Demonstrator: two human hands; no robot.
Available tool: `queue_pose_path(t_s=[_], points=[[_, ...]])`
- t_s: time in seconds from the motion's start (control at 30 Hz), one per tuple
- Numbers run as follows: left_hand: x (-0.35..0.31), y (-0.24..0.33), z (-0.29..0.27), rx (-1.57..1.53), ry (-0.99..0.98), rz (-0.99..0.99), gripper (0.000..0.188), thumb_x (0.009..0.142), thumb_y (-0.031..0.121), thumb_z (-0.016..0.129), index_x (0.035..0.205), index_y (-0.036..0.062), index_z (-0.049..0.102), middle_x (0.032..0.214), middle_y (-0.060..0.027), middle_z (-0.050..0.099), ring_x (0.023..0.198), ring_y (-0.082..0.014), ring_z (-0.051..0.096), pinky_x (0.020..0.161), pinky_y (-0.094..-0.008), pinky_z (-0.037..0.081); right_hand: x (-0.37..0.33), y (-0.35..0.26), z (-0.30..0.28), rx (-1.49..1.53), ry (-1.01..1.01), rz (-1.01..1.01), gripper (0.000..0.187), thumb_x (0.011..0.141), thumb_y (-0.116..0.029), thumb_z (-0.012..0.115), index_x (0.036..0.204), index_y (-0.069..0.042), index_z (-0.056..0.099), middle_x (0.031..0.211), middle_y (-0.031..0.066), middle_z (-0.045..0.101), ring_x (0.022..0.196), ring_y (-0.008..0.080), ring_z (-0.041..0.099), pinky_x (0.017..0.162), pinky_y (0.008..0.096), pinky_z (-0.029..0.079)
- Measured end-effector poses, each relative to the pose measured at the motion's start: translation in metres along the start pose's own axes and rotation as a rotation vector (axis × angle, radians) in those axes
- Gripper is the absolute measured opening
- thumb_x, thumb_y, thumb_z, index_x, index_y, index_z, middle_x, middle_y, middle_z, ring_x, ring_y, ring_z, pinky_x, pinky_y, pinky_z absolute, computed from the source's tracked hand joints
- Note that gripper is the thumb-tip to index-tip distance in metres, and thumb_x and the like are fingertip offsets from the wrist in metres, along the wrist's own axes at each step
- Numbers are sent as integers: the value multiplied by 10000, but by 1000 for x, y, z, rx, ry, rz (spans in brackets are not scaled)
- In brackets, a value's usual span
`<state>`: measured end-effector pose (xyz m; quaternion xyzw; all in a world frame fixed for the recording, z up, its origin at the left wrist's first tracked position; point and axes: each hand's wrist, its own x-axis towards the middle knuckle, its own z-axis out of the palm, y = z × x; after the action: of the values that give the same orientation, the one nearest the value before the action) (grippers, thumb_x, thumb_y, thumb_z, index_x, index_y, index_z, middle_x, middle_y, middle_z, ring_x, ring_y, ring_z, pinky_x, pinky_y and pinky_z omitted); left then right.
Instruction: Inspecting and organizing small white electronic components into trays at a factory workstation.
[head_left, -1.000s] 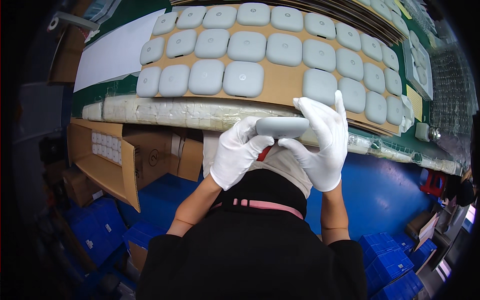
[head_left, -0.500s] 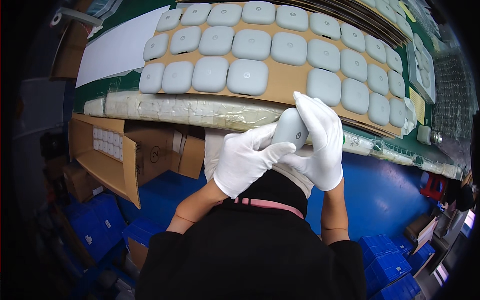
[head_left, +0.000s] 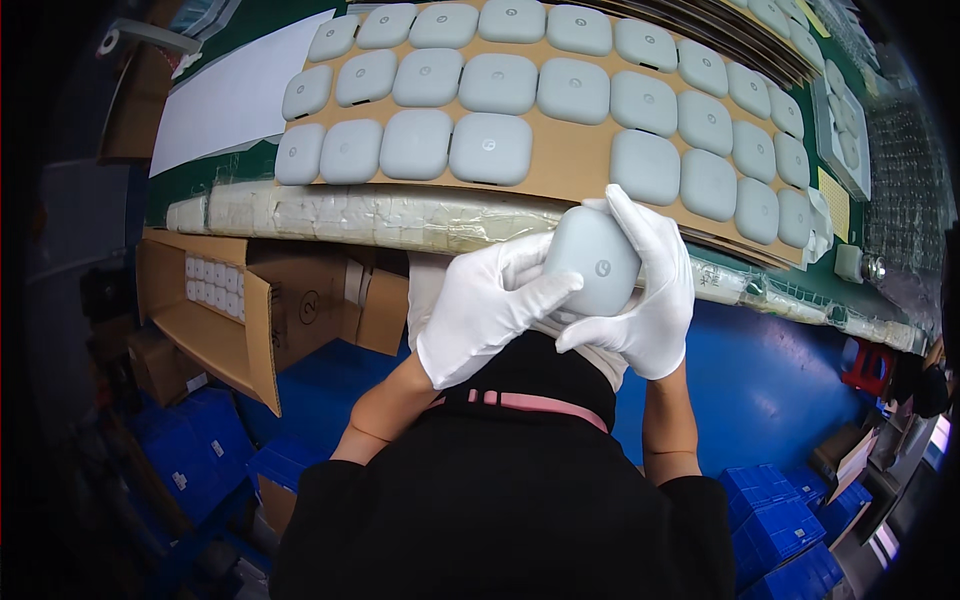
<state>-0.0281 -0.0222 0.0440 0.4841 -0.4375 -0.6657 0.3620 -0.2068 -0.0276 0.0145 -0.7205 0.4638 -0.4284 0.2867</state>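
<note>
Between my white-gloved hands is a pale grey, rounded-square plastic case with a small round mark on its face. My left hand grips its left side, thumb laid over the lower left edge. Along the right side my right hand is wrapped, fingers up at the top corner and thumb below. The case is held just in front of the bench edge, its marked face upward. Beyond it, rows of matching cases lie on a brown cardboard sheet, with one gap in the nearest row.
A tape-wrapped roll runs along the bench's front edge. White paper lies at the left. Below it stands an open carton with small white pieces inside. Blue crates are stacked at the lower right, and a white tray sits far right.
The case has turned in my hands from a narrow, tilted side view to showing its broad face. My right hand has shifted slightly right, and my left thumb has slid a little left.
</note>
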Motion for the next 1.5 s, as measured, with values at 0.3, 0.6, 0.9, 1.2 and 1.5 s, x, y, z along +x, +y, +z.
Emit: queue_pose_path(t_s=[0.3,0.6,0.9,1.2,1.5], points=[[1,-10,-3,-244,14,-90,438,958,169,604,1321,-67,534,1136,-147,656,917,-126,639,763,-204,536,12,-8,-3,-76,54,-143,809,546,-518,843,1192,-68,657,1224,108,647,1152,282,582,1020,441,416],[-1,-10,-7,-267,45,-79,451,966,186,586,1324,-80,520,1123,-149,656,891,-133,640,722,-205,542,0,5,-23,308,-22,-282,384,756,-413,720,905,-59,743,1162,111,684,1191,304,579,1073,529,386],[4,-6,-1,-471,-46,-146,484,973,235,575,1344,-66,502,1111,-154,657,867,-141,651,680,-222,549,5,6,-24,324,28,-82,292,830,-117,641,1101,-37,712,1086,111,715,1075,240,642,1000,415,453],[15,-25,-10,-759,-330,-316,545,1007,362,491,1357,-56,489,1067,-177,679,806,-180,692,686,-227,545,8,-10,-20,8,59,166,248,830,-100,674,1056,-14,730,949,121,728,781,164,638,714,268,507],[9,-27,-4,-138,-113,18,554,1055,372,364,1349,-85,470,1089,-213,659,797,-241,701,709,-283,550,14,-12,-22,251,160,689,259,934,-168,613,1037,46,718,832,111,697,579,121,537,512,207,437]])
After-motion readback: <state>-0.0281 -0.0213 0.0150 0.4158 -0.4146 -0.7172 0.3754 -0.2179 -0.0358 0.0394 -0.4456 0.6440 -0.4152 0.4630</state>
